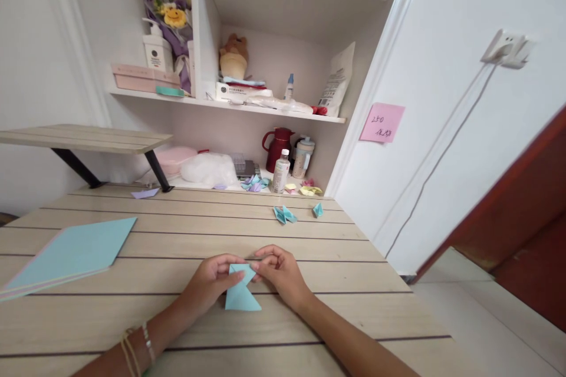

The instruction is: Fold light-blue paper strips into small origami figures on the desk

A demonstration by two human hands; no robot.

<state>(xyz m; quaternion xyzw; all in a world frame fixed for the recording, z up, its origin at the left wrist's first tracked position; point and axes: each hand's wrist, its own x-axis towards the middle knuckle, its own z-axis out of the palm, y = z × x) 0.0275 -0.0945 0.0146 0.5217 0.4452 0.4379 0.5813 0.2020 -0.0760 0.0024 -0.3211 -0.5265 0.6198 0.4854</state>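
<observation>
A light blue piece of folded origami paper (241, 297) is held just over the slatted table, near its middle. My left hand (217, 277) pinches its upper left part, thumb on top and fingers behind. At the upper right corner, my right hand (279, 272) grips the paper between thumb and forefinger. The lower part of the paper spreads into a pointed flap at the right. Farther back on the table lie a folded blue paper piece (285, 215) and a smaller folded blue piece (318, 210).
A stack of coloured paper sheets (79, 250) lies at the left. Behind it stands a raised wooden shelf (88, 136) on black legs. At the back are a clear bottle (280, 174), a red jug (277, 150) and a patterned cup (303, 159). A wall borders the table's right side.
</observation>
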